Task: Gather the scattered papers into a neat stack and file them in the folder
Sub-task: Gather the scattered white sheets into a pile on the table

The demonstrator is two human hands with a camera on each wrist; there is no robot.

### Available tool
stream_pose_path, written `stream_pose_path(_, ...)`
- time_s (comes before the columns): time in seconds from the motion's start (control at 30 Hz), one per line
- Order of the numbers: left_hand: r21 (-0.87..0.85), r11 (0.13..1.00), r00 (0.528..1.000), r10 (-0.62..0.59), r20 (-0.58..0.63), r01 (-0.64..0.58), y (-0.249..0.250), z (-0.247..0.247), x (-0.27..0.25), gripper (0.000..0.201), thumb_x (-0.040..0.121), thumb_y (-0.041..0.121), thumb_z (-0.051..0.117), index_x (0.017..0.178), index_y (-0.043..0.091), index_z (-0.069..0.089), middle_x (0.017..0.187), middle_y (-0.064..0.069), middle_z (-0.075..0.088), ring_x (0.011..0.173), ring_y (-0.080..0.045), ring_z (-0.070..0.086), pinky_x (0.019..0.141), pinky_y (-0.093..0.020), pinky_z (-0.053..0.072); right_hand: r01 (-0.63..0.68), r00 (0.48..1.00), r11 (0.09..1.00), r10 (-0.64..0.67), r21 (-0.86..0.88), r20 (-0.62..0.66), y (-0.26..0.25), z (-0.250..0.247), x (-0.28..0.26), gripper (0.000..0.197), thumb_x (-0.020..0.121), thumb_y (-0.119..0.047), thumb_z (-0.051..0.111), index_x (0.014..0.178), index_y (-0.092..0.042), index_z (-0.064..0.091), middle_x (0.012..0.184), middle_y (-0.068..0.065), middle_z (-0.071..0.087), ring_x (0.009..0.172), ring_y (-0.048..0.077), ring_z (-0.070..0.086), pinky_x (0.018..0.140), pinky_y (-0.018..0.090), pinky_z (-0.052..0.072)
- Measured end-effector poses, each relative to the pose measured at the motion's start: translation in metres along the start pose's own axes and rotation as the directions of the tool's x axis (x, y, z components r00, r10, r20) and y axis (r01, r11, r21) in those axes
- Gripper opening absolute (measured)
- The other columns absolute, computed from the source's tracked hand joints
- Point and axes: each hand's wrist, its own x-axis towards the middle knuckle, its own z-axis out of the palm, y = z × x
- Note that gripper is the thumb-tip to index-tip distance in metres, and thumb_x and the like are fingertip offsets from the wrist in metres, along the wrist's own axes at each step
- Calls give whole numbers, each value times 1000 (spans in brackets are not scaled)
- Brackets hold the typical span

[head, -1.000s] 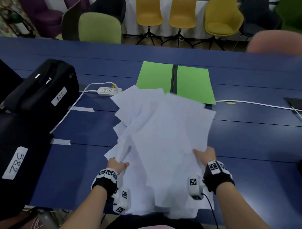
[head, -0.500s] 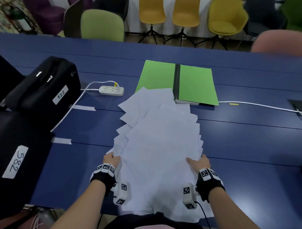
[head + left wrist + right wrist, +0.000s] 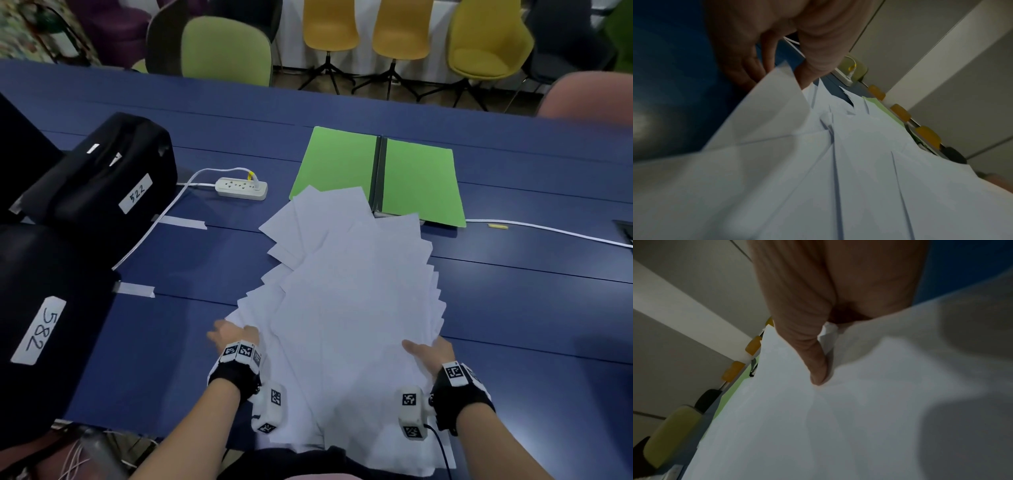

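Near edge of the blue table (image 3: 513,325): fanned pile of white papers (image 3: 352,318), uneven, corners splayed out on both sides, near end overhanging the table edge toward the person.

Left hand (image 3: 236,337) at the pile's left side. Wrist view shows the thumb over a lifted sheet edge with fingers (image 3: 748,65) behind it, so it has hold of a few sheets on that side; how many I can't tell.

Right hand (image 3: 430,351) at the pile's right side, thumb (image 3: 813,353) pressed flat on the top sheet, remaining fingers hidden under the paper. Looks like a pinch on the right edge of the papers.

Far end of the pile overlaps the near edge of the green folder (image 3: 421,185), which lies open and flat, dark spine in the middle.

Left of the folder: white power strip (image 3: 241,187), cable running off left. Two black cases, labelled 582 (image 3: 51,308) and 522 (image 3: 102,185), along the left side.

Beyond the table: green and yellow chairs (image 3: 394,27).
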Motion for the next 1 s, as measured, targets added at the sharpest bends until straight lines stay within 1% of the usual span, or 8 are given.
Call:
stream_pose_path(0.1,-95,995,996,-16,93,25,-4,1,0,31,83,-1,50,114,-2,46,104,-20,55,97,-39,59,71,-35,41,34,999,999,-34,-9,8,3,2,-1,44,79,-3,71,121,0,57,104,15,62,92,30,59,87,39,48)
stream_pose_path(0.17,-92,995,985,40,169,-25,-11,2,9,4,81,3,57,84,3,54,75,-10,53,76,-29,55,66,-28,39,25,1000,999,-25,-33,7,5,0,1,40,80,-2,69,118,1,59,101,15,62,93,32,61,86,40,49)
stream_pose_path(0.3,-81,995,966,84,244,-67,-3,-2,22,29,79,7,66,56,6,49,56,-4,49,56,-19,46,56,-22,37,15,1000,995,-18,-94,-26,8,-10,7,39,79,0,68,116,6,60,101,15,64,99,35,63,91,45,50)
stream_pose_path(0.53,-57,994,946,108,307,-95,8,17,13,19,90,10,51,86,-6,61,90,-18,61,84,-28,59,73,-29,40,1,999,980,-11,-198,-48,7,-12,10,38,83,4,61,117,16,51,104,19,64,92,26,57,78,27,38)
stream_pose_path(0.67,-86,996,938,60,342,-32,13,19,3,34,94,27,44,70,5,51,82,-11,55,75,-25,54,78,-29,39,53,997,978,-62,-200,-38,4,-10,13,54,80,2,65,130,6,44,125,19,59,115,35,57,92,33,42)
stream_pose_path(0.83,-107,994,896,60,439,-14,12,19,-8,74,88,64,36,127,2,50,122,-14,55,115,-31,54,93,-32,40,65,997,968,-53,-242,55,-5,-2,6,45,82,-3,65,126,3,52,123,20,61,111,34,58,91,35,44)
stream_pose_path(0.93,-136,989,878,116,464,-58,10,20,-21,54,81,36,69,121,3,55,118,-13,61,107,-30,60,86,-30,46,76,992,969,-51,-236,112,0,5,1,48,81,-6,68,126,3,52,123,19,61,108,32,59,87,33,44)
stream_pose_path(1.0,-88,990,875,141,464,-113,10,17,-23,41,81,10,68,119,-2,57,119,-18,63,109,-32,61,86,-30,47,73,996,974,-58,-214,73,4,7,1,50,78,-8,73,123,3,55,120,19,63,108,34,60,88,36,46)
